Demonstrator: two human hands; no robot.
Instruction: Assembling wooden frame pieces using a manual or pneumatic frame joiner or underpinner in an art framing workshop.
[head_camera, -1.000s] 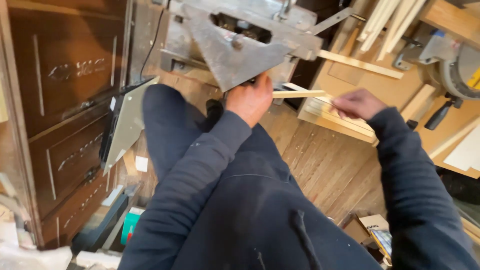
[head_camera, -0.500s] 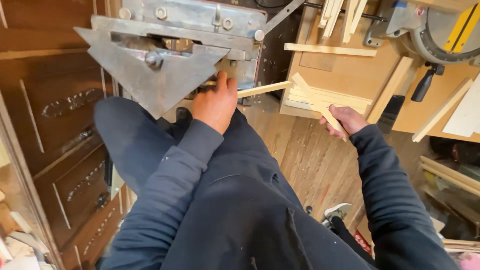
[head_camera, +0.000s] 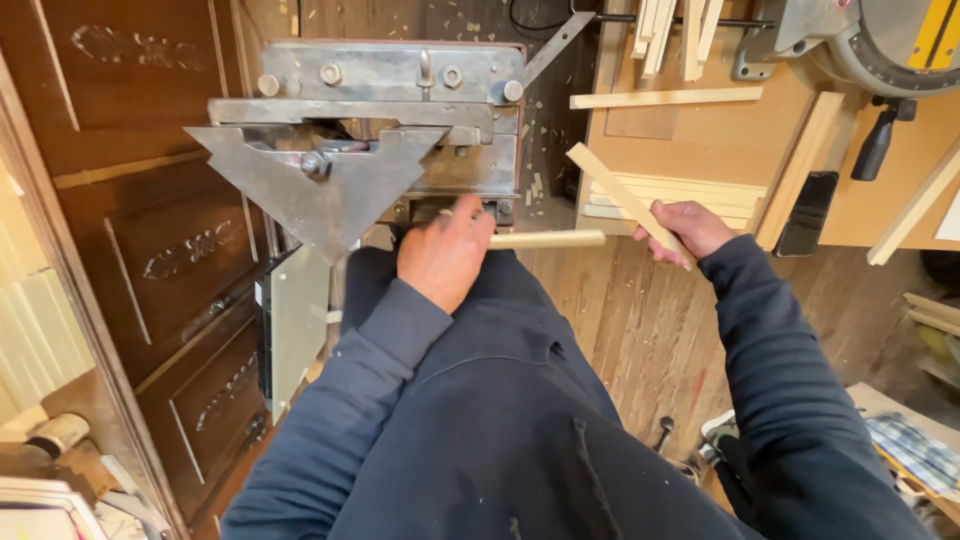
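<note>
The left hand had kept its grip closed around 1 pale wooden strip, holding it level at the mouth of the grey metal cutting machine. The right hand, which half a second before reached low toward the stacked strips, had lifted a second strip, pinched at a slant just beside the bench. Both pieces were now in hand.

Dull, scuffed grey metal cutter; pale, smooth bare-wood strips; dark carved wooden panels; matt navy cloth sleeves
</note>
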